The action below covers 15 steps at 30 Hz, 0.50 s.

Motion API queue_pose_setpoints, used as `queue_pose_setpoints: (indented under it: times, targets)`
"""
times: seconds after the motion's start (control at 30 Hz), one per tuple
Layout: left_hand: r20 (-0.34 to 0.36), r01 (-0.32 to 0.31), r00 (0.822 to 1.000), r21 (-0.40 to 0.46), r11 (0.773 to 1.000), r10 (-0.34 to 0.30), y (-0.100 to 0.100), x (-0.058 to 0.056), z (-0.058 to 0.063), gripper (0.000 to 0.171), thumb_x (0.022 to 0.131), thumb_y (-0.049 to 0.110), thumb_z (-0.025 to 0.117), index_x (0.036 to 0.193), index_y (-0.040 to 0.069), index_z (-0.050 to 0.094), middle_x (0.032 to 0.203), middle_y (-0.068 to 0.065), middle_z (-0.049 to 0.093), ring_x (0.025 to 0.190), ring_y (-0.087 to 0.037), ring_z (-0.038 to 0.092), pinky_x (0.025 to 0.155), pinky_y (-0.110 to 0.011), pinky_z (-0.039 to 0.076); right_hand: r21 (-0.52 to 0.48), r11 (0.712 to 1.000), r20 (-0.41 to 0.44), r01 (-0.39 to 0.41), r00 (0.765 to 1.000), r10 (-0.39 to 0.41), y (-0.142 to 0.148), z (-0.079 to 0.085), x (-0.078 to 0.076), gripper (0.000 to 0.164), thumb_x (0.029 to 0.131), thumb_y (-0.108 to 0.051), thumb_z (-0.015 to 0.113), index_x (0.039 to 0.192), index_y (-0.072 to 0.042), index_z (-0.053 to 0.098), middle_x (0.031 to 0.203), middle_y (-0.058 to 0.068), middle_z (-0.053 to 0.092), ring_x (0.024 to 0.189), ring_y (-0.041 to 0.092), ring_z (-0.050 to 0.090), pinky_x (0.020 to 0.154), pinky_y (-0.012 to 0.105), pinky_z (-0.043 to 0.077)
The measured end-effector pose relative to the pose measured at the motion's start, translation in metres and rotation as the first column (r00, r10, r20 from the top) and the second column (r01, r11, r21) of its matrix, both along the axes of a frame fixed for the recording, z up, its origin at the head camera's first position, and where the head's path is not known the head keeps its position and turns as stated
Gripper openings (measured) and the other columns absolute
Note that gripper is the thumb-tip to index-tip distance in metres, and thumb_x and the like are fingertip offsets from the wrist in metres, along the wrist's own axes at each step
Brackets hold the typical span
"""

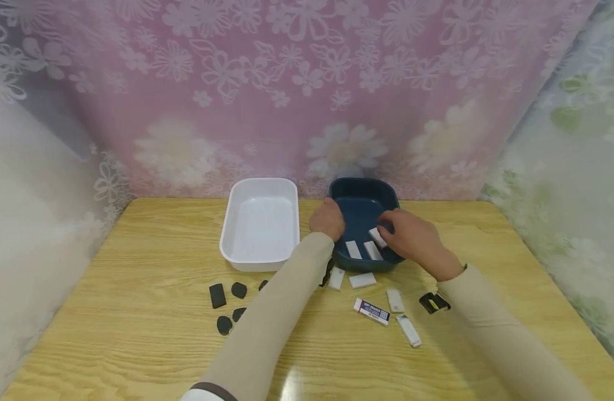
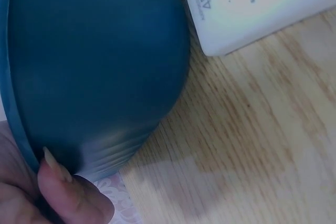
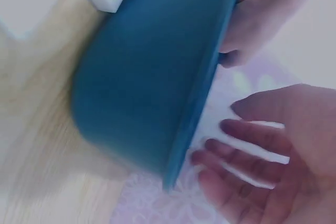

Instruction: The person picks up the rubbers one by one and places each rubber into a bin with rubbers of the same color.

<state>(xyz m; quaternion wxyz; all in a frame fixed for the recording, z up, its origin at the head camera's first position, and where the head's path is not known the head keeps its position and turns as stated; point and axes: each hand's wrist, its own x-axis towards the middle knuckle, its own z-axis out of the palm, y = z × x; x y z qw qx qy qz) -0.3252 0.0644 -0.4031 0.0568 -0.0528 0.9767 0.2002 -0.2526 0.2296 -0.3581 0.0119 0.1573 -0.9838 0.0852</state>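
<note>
A dark blue plastic basin [image 1: 359,209] stands at the table's back, with several white erasers [image 1: 353,249] lying in its near half. At its left side my left hand [image 1: 328,219] grips the rim; the left wrist view shows the thumb [image 2: 71,192] against the outer wall and the other fingers mostly hidden behind the rim. Over the right rim hangs my right hand [image 1: 417,236], its loosely bent fingers apart and holding nothing in the right wrist view. Just by its fingertips, in the head view, is an eraser [image 1: 377,238], partly covered by the hand.
Left of the basin stands a white basin [image 1: 259,264]. In front lie more white erasers [image 1: 362,280], one in a printed sleeve [image 1: 372,312]. Several black pieces [image 1: 217,296], one rectangular and others rounded, lie at the left, some partly behind my left sleeve [image 1: 281,312].
</note>
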Motion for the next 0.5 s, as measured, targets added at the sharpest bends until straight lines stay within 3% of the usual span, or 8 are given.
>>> queue_pose_setpoints:
  times: [0.1, 0.3, 0.4, 0.5]
  targets:
    - [-0.004, 0.001, 1.000, 0.005, 1.000, -0.001, -0.001, -0.001, 0.000, 0.045, 0.092, 0.026, 0.061, 0.129, 0.005, 0.044, 0.093, -0.008, 0.069, 0.078, -0.021, 0.067, 0.066, -0.036, 0.054, -0.073, 0.997, -0.051, 0.015, 0.999, -0.019, 0.013, 0.005, 0.020, 0.024, 0.094, -0.023, 0.059, 0.111, -0.008, 0.067, 0.105, 0.011, 0.064, 0.081, 0.022, 0.062, 0.059, 0.040, 0.050]
    - [-0.014, 0.026, 1.000, 0.002, 1.000, -0.025, -0.003, -0.001, 0.001, 0.048, 0.092, 0.025, 0.060, 0.131, 0.004, 0.043, 0.093, -0.008, 0.069, 0.077, -0.021, 0.067, 0.066, -0.037, 0.054, -0.145, 0.988, -0.018, 0.044, 0.999, -0.047, 0.033, 0.000, 0.059, 0.022, 0.093, -0.023, 0.062, 0.108, -0.009, 0.067, 0.096, 0.006, 0.064, 0.077, 0.019, 0.060, 0.053, 0.033, 0.047]
    - [-0.014, 0.037, 0.999, 0.004, 0.999, -0.037, -0.003, 0.000, 0.001, 0.048, 0.093, 0.024, 0.058, 0.133, 0.003, 0.041, 0.089, -0.008, 0.069, 0.074, -0.021, 0.066, 0.064, -0.037, 0.054, -0.145, 0.988, 0.029, 0.050, 0.999, -0.046, 0.037, -0.009, 0.078, 0.023, 0.090, -0.024, 0.065, 0.107, -0.008, 0.067, 0.093, 0.003, 0.064, 0.075, 0.016, 0.059, 0.053, 0.031, 0.046]
    - [-0.015, 0.046, 0.999, 0.000, 0.999, -0.046, -0.002, 0.001, 0.000, 0.049, 0.094, 0.025, 0.057, 0.134, 0.002, 0.040, 0.087, -0.009, 0.069, 0.072, -0.021, 0.066, 0.063, -0.037, 0.054, -0.131, 0.989, 0.134, 0.061, 0.990, -0.044, 0.039, -0.018, 0.095, 0.028, 0.088, -0.029, 0.069, 0.107, -0.008, 0.065, 0.092, 0.001, 0.063, 0.072, 0.013, 0.057, 0.053, 0.031, 0.045]
